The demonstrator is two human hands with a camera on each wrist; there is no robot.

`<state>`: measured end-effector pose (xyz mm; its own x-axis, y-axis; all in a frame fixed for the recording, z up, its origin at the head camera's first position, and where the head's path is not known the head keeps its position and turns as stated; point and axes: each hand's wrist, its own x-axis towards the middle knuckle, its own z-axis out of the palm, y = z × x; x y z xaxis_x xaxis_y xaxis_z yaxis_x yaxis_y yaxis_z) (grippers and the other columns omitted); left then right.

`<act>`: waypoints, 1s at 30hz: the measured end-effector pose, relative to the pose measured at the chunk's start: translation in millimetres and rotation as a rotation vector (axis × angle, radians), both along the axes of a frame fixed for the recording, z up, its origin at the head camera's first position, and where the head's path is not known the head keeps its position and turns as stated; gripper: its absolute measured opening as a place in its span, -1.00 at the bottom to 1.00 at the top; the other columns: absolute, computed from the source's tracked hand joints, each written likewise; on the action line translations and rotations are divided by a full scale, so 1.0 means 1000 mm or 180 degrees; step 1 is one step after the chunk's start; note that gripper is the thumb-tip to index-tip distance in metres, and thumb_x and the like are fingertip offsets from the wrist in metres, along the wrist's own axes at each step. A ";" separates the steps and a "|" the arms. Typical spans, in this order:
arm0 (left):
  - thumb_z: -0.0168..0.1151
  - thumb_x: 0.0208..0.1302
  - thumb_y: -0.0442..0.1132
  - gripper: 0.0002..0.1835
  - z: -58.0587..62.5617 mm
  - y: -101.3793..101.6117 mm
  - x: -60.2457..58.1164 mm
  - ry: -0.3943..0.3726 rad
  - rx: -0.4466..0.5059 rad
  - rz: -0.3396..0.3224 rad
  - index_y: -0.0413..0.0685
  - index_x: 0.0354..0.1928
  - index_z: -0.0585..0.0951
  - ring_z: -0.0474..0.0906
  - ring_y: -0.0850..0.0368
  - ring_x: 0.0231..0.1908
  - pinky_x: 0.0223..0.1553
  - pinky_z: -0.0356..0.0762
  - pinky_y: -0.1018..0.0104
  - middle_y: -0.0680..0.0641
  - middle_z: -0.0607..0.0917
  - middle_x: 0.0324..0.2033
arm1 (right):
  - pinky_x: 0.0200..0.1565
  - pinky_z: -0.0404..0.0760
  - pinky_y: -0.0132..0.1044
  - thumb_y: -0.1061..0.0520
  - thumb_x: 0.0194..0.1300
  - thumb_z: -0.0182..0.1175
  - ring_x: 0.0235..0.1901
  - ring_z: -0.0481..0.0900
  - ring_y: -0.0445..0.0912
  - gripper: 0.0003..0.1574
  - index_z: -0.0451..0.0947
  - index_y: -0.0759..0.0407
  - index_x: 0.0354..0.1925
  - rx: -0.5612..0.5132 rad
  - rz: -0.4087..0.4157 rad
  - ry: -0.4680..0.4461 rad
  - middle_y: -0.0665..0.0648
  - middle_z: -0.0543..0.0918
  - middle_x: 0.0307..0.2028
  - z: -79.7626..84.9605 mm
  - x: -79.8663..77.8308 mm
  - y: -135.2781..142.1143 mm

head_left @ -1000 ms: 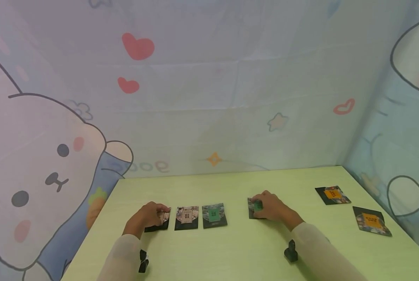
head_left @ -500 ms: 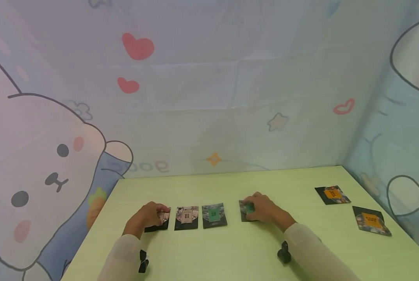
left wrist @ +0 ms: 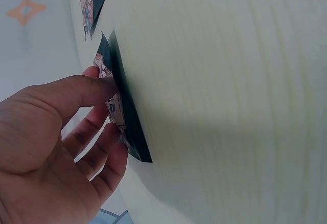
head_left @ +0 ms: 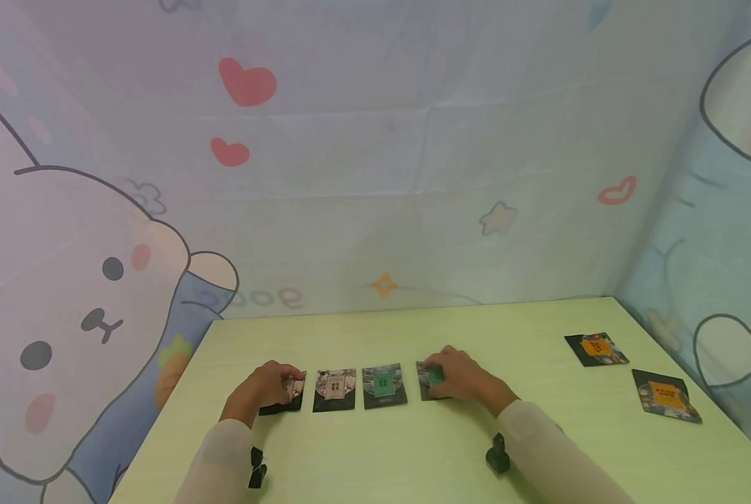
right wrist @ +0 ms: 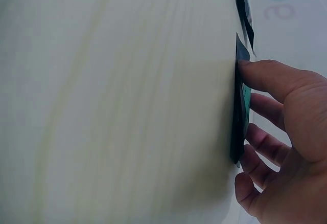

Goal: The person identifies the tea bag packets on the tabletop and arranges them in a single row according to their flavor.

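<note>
In the head view my left hand (head_left: pixel 267 386) holds a flat black packet with a pink label (head_left: pixel 295 397) at the left end of a row. The left wrist view shows thumb and fingers curled about this pink-labelled packet (left wrist: pixel 134 134). My right hand (head_left: pixel 462 378) grips a green-labelled packet (head_left: pixel 423 385) at the row's right end, its thumb at the near edge in the right wrist view and part of the packet (right wrist: pixel 238 127) hidden. Between the hands lie another pink-labelled packet (head_left: pixel 334 390) and another green-labelled packet (head_left: pixel 384 386), side by side with a narrow gap.
Two orange-labelled packets lie at the right of the pale table (head_left: pixel 362 455), one farther back (head_left: pixel 597 349) and one nearer the edge (head_left: pixel 667 396). A printed cloth backdrop (head_left: pixel 375 154) stands behind the table and along its sides.
My right hand has slid left with its green-labelled packet, narrowing the gap to the other green-labelled one. The left hand and the remaining packets have stayed in place.
</note>
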<state>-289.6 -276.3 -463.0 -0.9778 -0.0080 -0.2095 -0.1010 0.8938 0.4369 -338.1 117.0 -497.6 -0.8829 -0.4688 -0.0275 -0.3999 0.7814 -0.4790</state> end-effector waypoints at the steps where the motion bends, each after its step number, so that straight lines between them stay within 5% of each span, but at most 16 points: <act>1: 0.40 0.02 -0.55 -0.43 0.000 0.000 0.000 -0.0001 -0.0001 -0.0008 0.08 0.10 0.74 0.54 -0.23 0.20 0.19 0.50 -0.25 -0.30 0.60 0.23 | 0.08 0.51 0.09 0.01 0.13 0.49 0.03 0.49 0.07 -0.39 0.64 -0.01 0.17 0.0003 -0.0002 -0.0009 0.17 0.55 0.09 0.001 0.001 -0.001; 18: 0.41 0.02 -0.54 -0.46 -0.005 -0.003 -0.003 -0.0055 0.0043 0.0046 0.10 0.05 0.76 0.57 -0.07 0.05 0.09 0.57 -0.08 -0.25 0.63 0.20 | 0.10 0.50 0.13 0.03 0.15 0.49 0.07 0.47 0.10 -0.40 0.63 -0.02 0.18 -0.0064 0.0082 -0.0044 0.16 0.54 0.10 0.002 0.002 -0.011; 30: 0.41 0.04 -0.53 -0.46 -0.005 -0.001 -0.005 -0.0051 0.0031 0.0046 0.11 0.06 0.76 0.48 -0.30 0.28 0.20 0.50 -0.22 -0.30 0.57 0.28 | 0.07 0.46 0.16 -0.02 0.18 0.47 0.10 0.50 0.09 -0.38 0.62 -0.04 0.22 0.0094 0.0158 0.0094 0.11 0.55 0.08 0.002 -0.001 -0.012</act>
<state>-294.4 -277.7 -468.1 -0.9741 -0.0199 -0.2254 -0.1208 0.8879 0.4439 -338.6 105.2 -495.3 -0.8593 -0.5113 -0.0162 -0.4521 0.7739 -0.4434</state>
